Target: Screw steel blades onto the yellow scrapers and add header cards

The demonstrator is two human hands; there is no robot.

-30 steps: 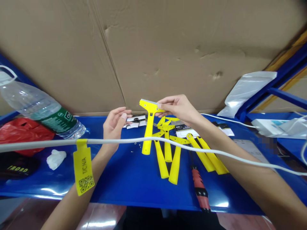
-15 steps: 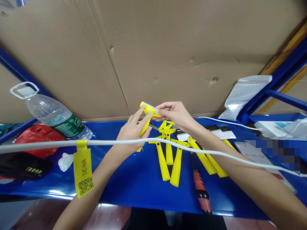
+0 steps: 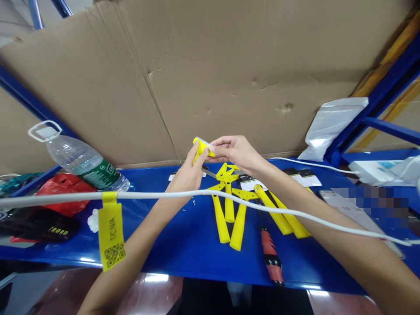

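A yellow scraper (image 3: 206, 148) is held up above the back edge of the blue table (image 3: 183, 253). My left hand (image 3: 188, 175) grips it from the left, with fingers on its head; its handle is mostly hidden by that hand. At the head's right end, my right hand (image 3: 234, 153) pinches with thumb and fingers. Below my hands lie several yellow scraper handles (image 3: 229, 201), spread out in a loose group. A red and black screwdriver (image 3: 271, 258) lies to their right, partly under the white cable.
A white cable (image 3: 157, 194) with a yellow tag (image 3: 111, 236) crosses in front. At left are a water bottle (image 3: 88, 164), red bag (image 3: 64, 192) and black pouch (image 3: 39, 225). Cardboard (image 3: 213, 78) stands behind; a phone (image 3: 354, 214) lies at right.
The view has shifted slightly. The held scraper has turned, so its handle shows less, and my left hand is drawn closer around it. My right hand remains at the head's right end.
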